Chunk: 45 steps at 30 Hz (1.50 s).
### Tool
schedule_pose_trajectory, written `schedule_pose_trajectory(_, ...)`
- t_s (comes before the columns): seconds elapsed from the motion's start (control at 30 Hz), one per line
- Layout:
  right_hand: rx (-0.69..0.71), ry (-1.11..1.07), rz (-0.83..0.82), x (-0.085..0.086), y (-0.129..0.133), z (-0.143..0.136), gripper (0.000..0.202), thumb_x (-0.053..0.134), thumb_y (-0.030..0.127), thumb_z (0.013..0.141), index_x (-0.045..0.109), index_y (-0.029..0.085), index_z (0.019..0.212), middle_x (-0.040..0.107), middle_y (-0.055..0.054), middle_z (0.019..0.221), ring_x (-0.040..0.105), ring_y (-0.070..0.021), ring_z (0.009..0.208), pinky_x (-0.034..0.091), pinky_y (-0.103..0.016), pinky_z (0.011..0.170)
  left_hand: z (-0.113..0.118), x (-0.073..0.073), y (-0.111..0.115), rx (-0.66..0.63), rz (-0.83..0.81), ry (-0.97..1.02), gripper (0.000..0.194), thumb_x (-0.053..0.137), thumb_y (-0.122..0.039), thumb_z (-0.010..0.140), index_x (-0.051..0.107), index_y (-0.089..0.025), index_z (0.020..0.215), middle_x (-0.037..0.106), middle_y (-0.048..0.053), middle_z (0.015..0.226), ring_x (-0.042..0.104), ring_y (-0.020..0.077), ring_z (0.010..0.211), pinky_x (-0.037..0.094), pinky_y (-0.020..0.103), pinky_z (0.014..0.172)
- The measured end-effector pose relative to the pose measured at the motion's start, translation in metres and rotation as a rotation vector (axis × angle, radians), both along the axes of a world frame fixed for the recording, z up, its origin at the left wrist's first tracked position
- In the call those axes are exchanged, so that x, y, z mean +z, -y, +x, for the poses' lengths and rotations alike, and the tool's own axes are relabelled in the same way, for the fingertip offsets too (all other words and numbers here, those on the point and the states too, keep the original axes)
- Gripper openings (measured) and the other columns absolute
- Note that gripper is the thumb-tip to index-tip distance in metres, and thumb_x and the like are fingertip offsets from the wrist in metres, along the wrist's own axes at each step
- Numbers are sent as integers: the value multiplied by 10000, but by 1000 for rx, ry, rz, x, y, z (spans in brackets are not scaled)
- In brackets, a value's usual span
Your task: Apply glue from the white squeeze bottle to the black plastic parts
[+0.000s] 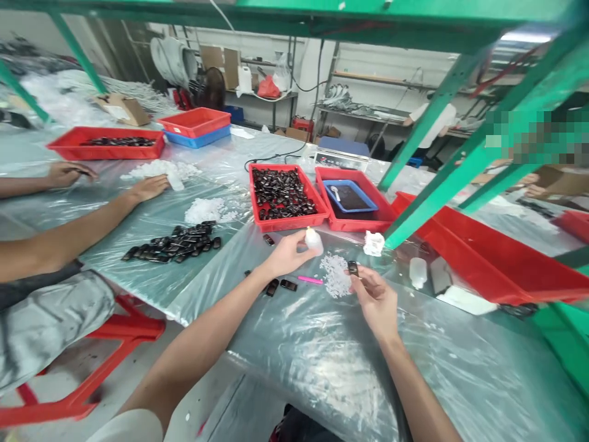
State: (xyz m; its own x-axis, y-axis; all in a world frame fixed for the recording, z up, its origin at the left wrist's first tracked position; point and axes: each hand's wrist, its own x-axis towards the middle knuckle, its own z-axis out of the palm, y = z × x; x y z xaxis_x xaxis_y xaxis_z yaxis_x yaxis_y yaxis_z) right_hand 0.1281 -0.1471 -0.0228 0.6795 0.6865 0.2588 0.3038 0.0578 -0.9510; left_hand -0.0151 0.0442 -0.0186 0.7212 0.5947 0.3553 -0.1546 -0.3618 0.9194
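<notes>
My left hand [291,253] is closed around a small white squeeze bottle [314,242], held with its yellowish tip up. Between thumb and fingers, my right hand [376,298] pinches a small glossy black plastic part [353,268]. It is just right of a pile of tiny clear-white pieces [335,276] on the plastic-covered table. A pink stick-like tool [310,280] lies between my hands. Several more black parts [288,285] rest beside my left wrist.
Ahead stand a red tray of black parts [288,195] and a red tray [385,220] holding a blue one [350,195]. White crumpled material [373,244] and another bottle [418,272] lie rightward. A green post [427,178] slants at right. A co-worker's hands [150,187] work at left.
</notes>
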Motion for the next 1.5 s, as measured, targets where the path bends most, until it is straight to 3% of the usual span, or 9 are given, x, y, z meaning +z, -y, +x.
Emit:
schedule_pose_trajectory(0.17, -23, 70, -1, -7, -1, 5, 368, 769, 523, 805, 753, 200, 982, 791, -132, 986, 665, -214, 645, 582, -376, 626, 13, 1, 8, 110, -305, 191, 467, 791, -468, 770, 692, -144, 1092, 753, 106, 1038, 713, 270, 976, 549, 375, 897)
schedule_pose_trajectory(0.3, -27, 75, -2, -9, -1, 4, 393, 770, 536, 804, 749, 197, 1004, 790, -130, 978, 656, -209, 629, 571, -366, 606, 11, 9, 12, 75, -454, 277, 475, 774, -470, 780, 627, -175, 1121, 752, 103, 1068, 717, 273, 1007, 545, 376, 881)
schedule_pose_trajectory(0.5, -5, 66, -24, -5, -1, -3, 342, 746, 494, 826, 715, 198, 995, 776, -120, 999, 624, -185, 626, 535, -335, 577, 6, 18, 24, 18, -698, 253, 353, 684, -363, 731, 484, -204, 974, 717, 23, 750, 692, 184, 654, 525, 297, 643)
schedule_pose_trajectory(0.67, -13, -9, -3, -4, -2, -4, 348, 754, 486, 813, 687, 207, 1011, 779, -104, 961, 607, -179, 609, 546, -338, 575, 5, 18, 34, -155, -734, 200, 285, 651, -423, 789, 531, -198, 918, 650, -5, 672, 550, 119, 498, 428, 237, 470)
schedule_pose_trajectory(0.83, 4, -32, 27, 1, -2, -1, 293, 735, 456, 830, 672, 215, 983, 774, -79, 944, 579, -158, 569, 532, -330, 581, 4, 15, 36, -217, -710, 109, 354, 693, -491, 828, 608, -173, 960, 604, -18, 617, 510, 108, 467, 382, 226, 425)
schedule_pose_trajectory(1.37, -9, -33, 35, 0, -2, 0, 283, 708, 456, 848, 671, 219, 998, 767, -79, 989, 570, -152, 578, 501, -318, 583, 3, 15, 35, -141, -584, -28, 350, 672, -510, 847, 613, -165, 862, 582, -23, 557, 448, 84, 417, 289, 208, 398)
schedule_pose_trajectory(1.5, -24, -32, 31, 0, -1, 1, 272, 720, 424, 834, 681, 217, 1006, 754, -59, 918, 573, -150, 567, 499, -314, 580, 1, 14, 31, -102, -527, -57, 369, 696, -521, 833, 625, -159, 842, 549, -31, 525, 412, 71, 423, 252, 204, 423)
